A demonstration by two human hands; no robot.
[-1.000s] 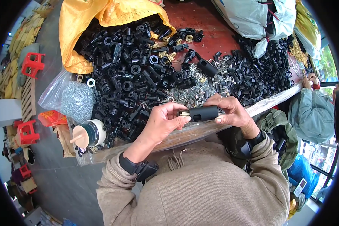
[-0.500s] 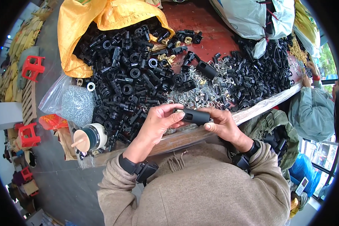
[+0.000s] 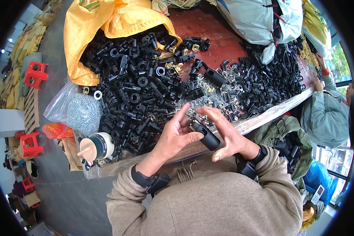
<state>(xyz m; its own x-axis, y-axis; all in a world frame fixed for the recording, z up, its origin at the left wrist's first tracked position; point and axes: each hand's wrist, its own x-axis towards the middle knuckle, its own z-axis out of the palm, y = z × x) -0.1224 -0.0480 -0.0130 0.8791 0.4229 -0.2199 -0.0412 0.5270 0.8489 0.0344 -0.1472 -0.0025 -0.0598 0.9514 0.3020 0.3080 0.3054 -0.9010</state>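
A black cylindrical plastic housing with a slot in its side tilts in front of me, its upper end by my left fingers. My left hand holds it near that end, the thumb along its side and the fingers partly hidden behind. Fingers spread in a curve, my right hand is around the housing's other side, thumb apart from it. Beyond my hands lies a pile of small metal clips. A similar black housing rests at that pile's far side.
An orange woven sack spills black plastic parts at the left. Small black pieces heap at the right. A lidded container and a bag of metal bits stand left. Another person works far right.
The housing has tipped from nearly level to a steep slant, its lower end toward me. My right hand has loosened and spread its fingers. My left hand stays at the upper end.
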